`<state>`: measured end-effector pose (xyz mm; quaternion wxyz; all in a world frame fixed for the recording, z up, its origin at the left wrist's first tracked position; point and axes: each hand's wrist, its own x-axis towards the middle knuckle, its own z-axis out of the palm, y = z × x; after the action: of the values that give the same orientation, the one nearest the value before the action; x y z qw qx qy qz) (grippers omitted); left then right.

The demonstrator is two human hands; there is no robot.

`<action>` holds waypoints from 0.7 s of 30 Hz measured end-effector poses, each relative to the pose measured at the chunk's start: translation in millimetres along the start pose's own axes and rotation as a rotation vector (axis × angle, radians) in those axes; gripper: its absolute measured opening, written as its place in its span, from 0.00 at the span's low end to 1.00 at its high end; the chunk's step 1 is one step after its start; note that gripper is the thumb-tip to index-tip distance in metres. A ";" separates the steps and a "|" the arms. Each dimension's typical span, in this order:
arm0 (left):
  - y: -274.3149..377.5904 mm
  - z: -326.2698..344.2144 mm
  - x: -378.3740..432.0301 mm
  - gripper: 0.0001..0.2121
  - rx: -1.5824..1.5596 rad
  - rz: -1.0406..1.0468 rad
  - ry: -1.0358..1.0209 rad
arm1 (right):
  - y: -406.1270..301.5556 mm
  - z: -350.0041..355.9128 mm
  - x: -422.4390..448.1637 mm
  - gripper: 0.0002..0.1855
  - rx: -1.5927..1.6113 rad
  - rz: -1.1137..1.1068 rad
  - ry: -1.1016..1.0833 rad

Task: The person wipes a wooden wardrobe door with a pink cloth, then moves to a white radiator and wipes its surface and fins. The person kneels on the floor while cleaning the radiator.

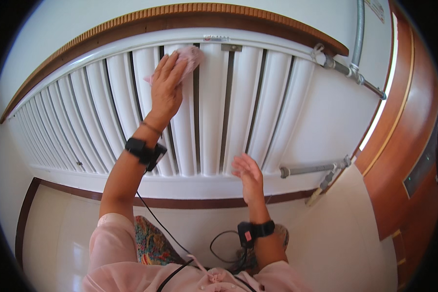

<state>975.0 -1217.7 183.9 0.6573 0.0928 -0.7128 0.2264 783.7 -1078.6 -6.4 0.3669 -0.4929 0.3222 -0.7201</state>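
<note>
My left hand [168,84] presses a pink cloth [190,58] against the upper part of a white column radiator [211,109]. Part of the cloth is hidden under the fingers and palm. Lower and to the right, my right hand [249,179] is raised in front of the radiator's lower end, empty, with its fingers apart. Whether it touches the radiator cannot be told. Each wrist wears a black strap with a small device, the left one [146,153] and the right one [254,233].
A brown wooden ledge [204,16] runs above the radiator. Grey pipes join its right side, one at the top [345,71] and one at the bottom [310,169]. Black cables [164,226] hang by my body. A wooden door [398,146] stands at the right.
</note>
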 end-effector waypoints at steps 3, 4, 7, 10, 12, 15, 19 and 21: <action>-20.7 36.9 -0.5 0.21 0.446 0.180 -0.188 | 22.9 -9.3 2.0 0.21 0.049 0.037 0.094; -12.9 37.6 -7.9 0.20 0.394 0.197 -0.243 | 30.0 -15.4 2.1 0.20 0.065 0.056 0.113; -3.5 44.2 -71.0 0.19 0.198 0.208 -0.434 | 44.5 -27.7 2.3 0.17 0.065 0.108 0.096; -8.2 30.5 -111.6 0.18 0.193 0.241 -0.593 | 52.3 -45.0 21.0 0.16 -0.047 0.228 -0.295; -13.6 22.7 -107.9 0.16 0.211 0.362 -0.658 | 58.5 -57.4 35.3 0.16 -0.081 0.295 -0.400; -26.3 36.3 -72.5 0.19 0.315 0.337 -0.511 | 83.4 -77.2 42.8 0.18 -0.182 0.344 -0.711; -34.3 33.3 11.8 0.15 0.515 0.129 -0.058 | 79.6 -47.5 33.8 0.17 -0.233 0.377 -0.796; -22.9 40.8 5.6 0.13 0.615 0.079 0.032 | 78.0 -41.4 12.6 0.16 -0.226 0.371 -0.865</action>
<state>947.7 -1255.1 192.6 0.6004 0.2560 -0.6033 0.4582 757.9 -1125.8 -77.6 0.5336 -0.7181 0.2989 -0.3321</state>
